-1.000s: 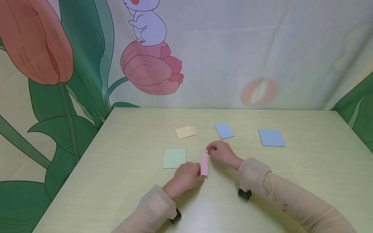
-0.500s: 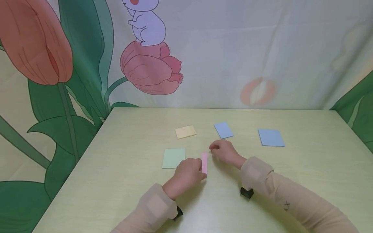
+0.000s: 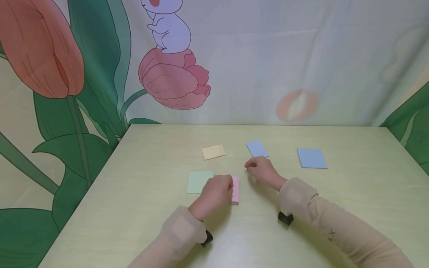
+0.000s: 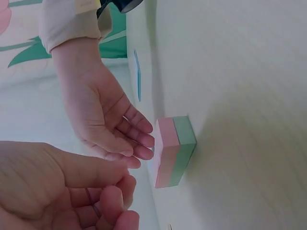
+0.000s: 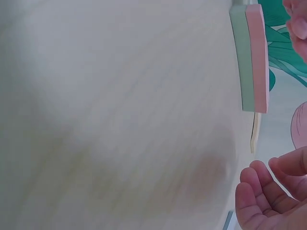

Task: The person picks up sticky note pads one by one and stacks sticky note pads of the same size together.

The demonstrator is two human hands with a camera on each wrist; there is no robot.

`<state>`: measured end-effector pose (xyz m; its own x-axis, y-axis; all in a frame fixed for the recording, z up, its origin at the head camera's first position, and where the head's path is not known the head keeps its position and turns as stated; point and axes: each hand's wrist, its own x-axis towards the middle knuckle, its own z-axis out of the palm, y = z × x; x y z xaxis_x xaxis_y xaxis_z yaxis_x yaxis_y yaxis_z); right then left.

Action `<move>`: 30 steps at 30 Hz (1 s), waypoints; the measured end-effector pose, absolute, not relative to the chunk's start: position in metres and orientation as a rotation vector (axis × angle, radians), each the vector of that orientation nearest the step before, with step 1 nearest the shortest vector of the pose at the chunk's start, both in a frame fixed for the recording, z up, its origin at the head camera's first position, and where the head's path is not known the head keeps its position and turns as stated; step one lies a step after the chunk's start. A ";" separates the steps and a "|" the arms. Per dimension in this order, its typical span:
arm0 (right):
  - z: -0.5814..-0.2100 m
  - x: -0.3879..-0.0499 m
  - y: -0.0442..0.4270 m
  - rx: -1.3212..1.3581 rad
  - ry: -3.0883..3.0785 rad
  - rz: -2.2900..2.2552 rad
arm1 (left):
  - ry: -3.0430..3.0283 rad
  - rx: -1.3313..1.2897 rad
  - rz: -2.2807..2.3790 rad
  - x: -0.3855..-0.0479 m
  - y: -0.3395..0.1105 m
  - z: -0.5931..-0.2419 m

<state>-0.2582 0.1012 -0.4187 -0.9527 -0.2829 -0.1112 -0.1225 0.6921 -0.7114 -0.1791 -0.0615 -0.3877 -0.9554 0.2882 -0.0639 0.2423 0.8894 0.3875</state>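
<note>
A narrow pink pad (image 3: 235, 190) lies on a pale green pad (image 4: 186, 146); together they look like a stack of sticky notes. My left hand (image 3: 216, 191) hovers at the stack's left side and covers part of it in the head view. Its thumb and fingers are loosely curled, apart from the stack in the left wrist view, with nothing seen between them. My right hand (image 3: 263, 171) is beyond the stack to the right, fingers loosely bent and holding nothing, close to a blue pad (image 3: 257, 148) whose near edge it hides.
A green square pad (image 3: 197, 181) lies left of the stack, partly behind my left hand. Farther back are a yellow pad (image 3: 213, 152) and, to the right, a larger blue pad (image 3: 312, 158). The table (image 3: 151, 167) meets a printed curtain (image 3: 241, 67) at its back edge.
My left hand has drawn its fingers off the pink pad's near end and risen slightly. My right hand has moved away to the right, toward the blue pad. The pads look unmoved.
</note>
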 end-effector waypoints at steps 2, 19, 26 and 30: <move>-0.419 -0.260 0.103 -0.329 2.693 -1.105 | 2.945 0.421 0.615 -0.182 -0.060 -0.387; -0.417 -0.271 0.117 -0.255 2.745 -1.132 | 2.626 0.259 1.182 -0.211 -0.039 -0.386; -0.417 -0.276 0.123 -0.203 2.739 -1.222 | 2.598 0.199 1.285 -0.220 -0.029 -0.386; -0.415 -0.280 0.126 -0.147 2.743 -1.279 | 2.574 0.171 1.370 -0.223 -0.024 -0.387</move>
